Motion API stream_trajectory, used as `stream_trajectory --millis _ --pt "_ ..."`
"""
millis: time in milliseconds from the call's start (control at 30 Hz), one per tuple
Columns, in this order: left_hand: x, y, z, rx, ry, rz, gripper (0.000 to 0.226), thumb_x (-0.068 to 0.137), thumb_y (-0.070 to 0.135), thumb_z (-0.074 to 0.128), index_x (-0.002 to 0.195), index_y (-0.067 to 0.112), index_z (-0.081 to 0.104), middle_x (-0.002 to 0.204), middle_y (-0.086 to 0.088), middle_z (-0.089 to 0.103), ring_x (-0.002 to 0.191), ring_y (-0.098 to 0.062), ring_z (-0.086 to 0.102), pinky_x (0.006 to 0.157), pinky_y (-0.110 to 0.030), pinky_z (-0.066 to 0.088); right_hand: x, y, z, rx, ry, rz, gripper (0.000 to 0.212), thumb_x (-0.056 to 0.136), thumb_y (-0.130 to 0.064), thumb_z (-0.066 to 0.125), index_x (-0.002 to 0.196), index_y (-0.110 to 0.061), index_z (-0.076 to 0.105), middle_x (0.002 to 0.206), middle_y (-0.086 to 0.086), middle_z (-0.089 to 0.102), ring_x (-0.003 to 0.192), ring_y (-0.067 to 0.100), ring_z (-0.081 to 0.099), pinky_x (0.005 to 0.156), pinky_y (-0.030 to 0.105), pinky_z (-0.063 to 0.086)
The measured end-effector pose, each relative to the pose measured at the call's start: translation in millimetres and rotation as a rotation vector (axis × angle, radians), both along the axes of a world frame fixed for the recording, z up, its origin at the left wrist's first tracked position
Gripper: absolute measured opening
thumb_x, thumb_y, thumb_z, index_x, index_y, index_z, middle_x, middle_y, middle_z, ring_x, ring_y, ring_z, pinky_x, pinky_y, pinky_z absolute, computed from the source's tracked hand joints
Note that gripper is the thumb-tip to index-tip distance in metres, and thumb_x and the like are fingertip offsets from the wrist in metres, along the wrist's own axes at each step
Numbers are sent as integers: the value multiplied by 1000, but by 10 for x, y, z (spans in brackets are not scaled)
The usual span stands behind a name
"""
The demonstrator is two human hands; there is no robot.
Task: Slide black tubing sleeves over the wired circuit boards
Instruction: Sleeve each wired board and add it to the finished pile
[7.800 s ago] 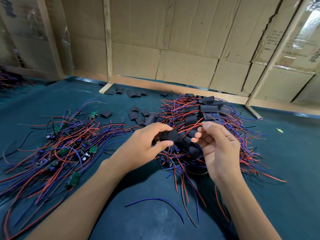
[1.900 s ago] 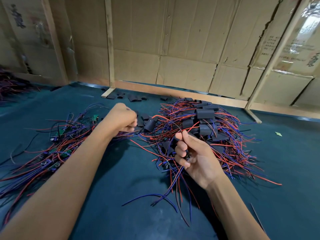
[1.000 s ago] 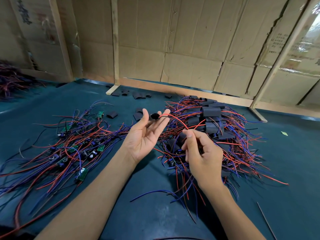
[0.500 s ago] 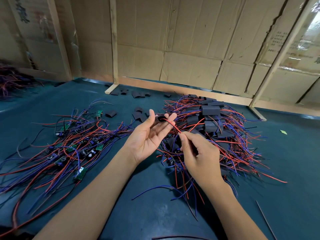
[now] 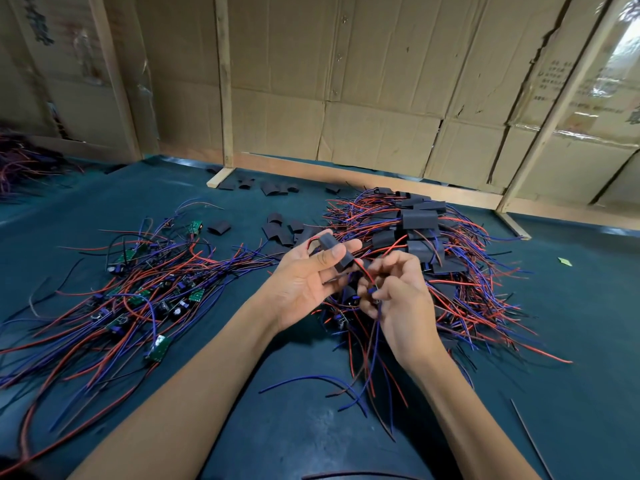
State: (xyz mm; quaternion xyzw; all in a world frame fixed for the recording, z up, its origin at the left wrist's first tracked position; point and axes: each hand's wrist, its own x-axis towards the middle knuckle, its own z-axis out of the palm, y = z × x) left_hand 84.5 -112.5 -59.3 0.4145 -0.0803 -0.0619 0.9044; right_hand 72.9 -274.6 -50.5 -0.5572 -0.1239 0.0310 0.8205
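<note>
My left hand (image 5: 304,282) is palm up and holds a black tubing sleeve (image 5: 335,251) between thumb and fingers; a red wire runs through the sleeve. My right hand (image 5: 398,299) sits just right of it and pinches the red and blue wires (image 5: 372,289) of a board below the sleeve; the board itself is hidden by the fingers. Bare green circuit boards (image 5: 157,348) with red and blue wires lie in a pile at the left. A pile of sleeved boards (image 5: 419,220) lies at the right behind my hands.
Loose black sleeves (image 5: 277,230) lie on the dark green table (image 5: 104,202), with more sleeve pieces (image 5: 270,187) near the wooden rail. Cardboard walls (image 5: 363,81) on wooden battens close the back. Stray wires (image 5: 311,379) trail toward the near edge.
The sleeve now lies gripped across my left fingers with the red wire threaded through it. My right hand has moved down and pulls the wires below the sleeve.
</note>
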Motion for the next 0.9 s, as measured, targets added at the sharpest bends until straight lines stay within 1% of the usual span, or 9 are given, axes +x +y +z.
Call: stream_trajectory --millis 67,133,233,333,433,533,633,733,900 --pt "-8 -19 -2 22 -9 -7 69 66 25 84 127 17 52 120 -2 72 95 -18 72 99 -38 47 14 -18 32 158 43 63 47 71 23 19 91 -16 37 86 4 52 66 19 54 50 26 35" --pt "-20 -46 -9 16 -11 -2 64 66 27 88 123 14 62 116 0 73 97 -20 68 103 -41 32 24 -21 52 260 36 103 46 69 22 29 92 -17 37 87 4 53 70 21 55 55 29 42" --pt "-28 -76 16 -57 31 9 96 48 38 99 132 11 60 107 0 70 100 -21 61 90 -33 35 30 -30 56 378 21 134 50 66 19 50 100 -17 42 91 6 59 83 25 61 82 43 58" --pt "-28 -63 25 -126 37 10 80 46 41 100 118 18 73 96 3 68 96 -13 58 73 -25 34 25 -46 53 362 19 119 62 67 20 67 111 -16 44 97 7 62 103 34 61 106 49 49" --pt "-34 -49 7 -190 22 -22 66 54 40 96 114 21 76 91 2 68 102 -16 53 74 -24 33 1 -35 70 329 31 110 64 66 15 76 117 -13 47 99 10 61 114 39 62 95 36 57" --pt "-49 -46 12 -234 1 -48 70 57 38 95 121 22 73 96 2 70 89 -11 62 81 -25 36 -42 -18 122 239 45 106 50 64 7 77 109 -6 58 90 6 69 100 30 72 82 27 58" --pt "-41 -47 22 -269 -15 -74 73 58 40 94 125 25 69 98 3 70 80 -11 62 82 -28 39 -85 0 169 183 49 145 50 61 4 81 107 -1 62 88 9 71 87 32 75 72 33 61" --pt "-56 -76 36 -279 -21 -97 75 59 43 93 128 28 67 96 3 67 76 -13 50 69 -28 42 -110 9 186 129 46 131 53 58 -1 84 107 -2 64 96 15 71 82 34 73 57 32 58" --pt "-104 -173 80 -179 -93 -92 59 61 38 93 114 22 70 124 5 69 91 -11 65 64 -29 49 -81 6 128 175 4 127 23 68 5 75 88 -5 78 88 13 75 81 26 74 68 27 59"
